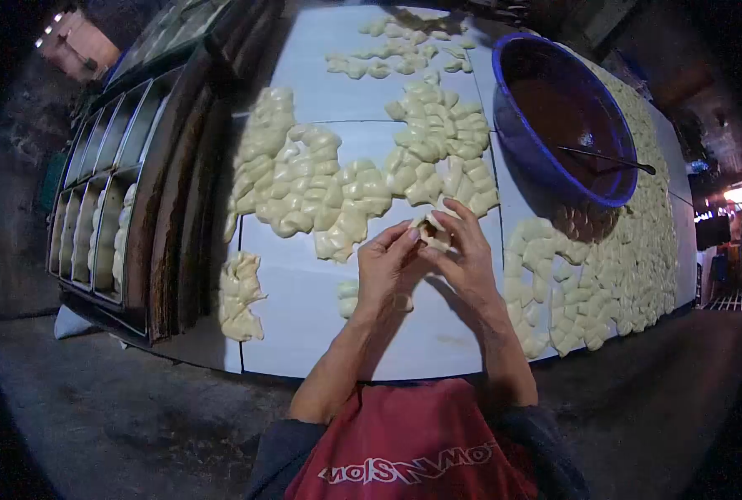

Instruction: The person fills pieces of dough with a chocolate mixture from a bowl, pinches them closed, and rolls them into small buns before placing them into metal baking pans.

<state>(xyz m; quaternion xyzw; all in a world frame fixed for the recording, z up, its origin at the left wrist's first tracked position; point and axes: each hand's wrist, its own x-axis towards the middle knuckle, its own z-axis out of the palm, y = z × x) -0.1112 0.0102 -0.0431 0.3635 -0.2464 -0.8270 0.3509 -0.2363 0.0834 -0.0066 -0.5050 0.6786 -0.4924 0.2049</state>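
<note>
Between my fingertips is a small piece of pale dough (434, 233) with a dark brown filling showing in its middle. My left hand (385, 260) pinches its left edge with thumb and forefinger. On the other side, my right hand (466, 250) has its fingers curled around the dough's right edge. Just beyond my hands lie many pale dough pieces (304, 187), pressed close together on the white tabletop (304, 308). A few small pieces (347, 298) lie beside my left wrist, partly hidden by it.
A large blue basin (504, 125) with brown contents and a dark-handled utensil (608, 157) stands at the right. More dough pieces (604, 283) cover the table's right side. Sectioned metal trays (96, 200) holding pale dough are at the left. A torn dough lump (240, 296) lies near the left edge.
</note>
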